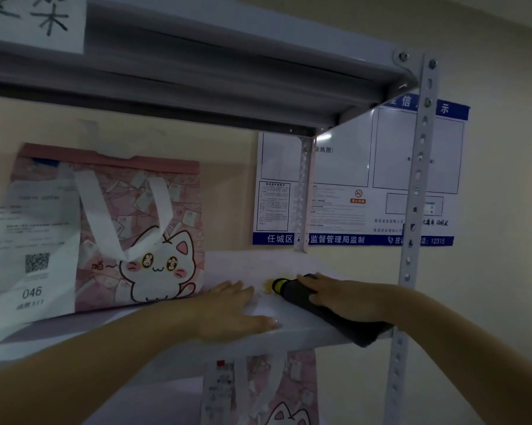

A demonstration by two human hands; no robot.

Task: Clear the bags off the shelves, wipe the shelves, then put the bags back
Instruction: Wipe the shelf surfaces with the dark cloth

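1. Two pink cat-print bags are seen: one bag (114,228) on the middle shelf (292,328), a second bag (277,391) below it.
2. Two shelves are counted, the middle one and an upper shelf (228,87).
3. Two hands are seen, the left hand (234,308) and the right hand (344,299).
4. One dark cloth (326,311) is seen.
5. One receipt (35,240) is stuck on the upper bag.
6. One blue-edged notice board (359,185) is counted on the wall.
7. One yellow stain (267,285) is seen.

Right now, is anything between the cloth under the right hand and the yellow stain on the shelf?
Nothing visible. The dark cloth under the right hand already reaches the yellow stain on the shelf. The left hand lies flat, left of the stain.
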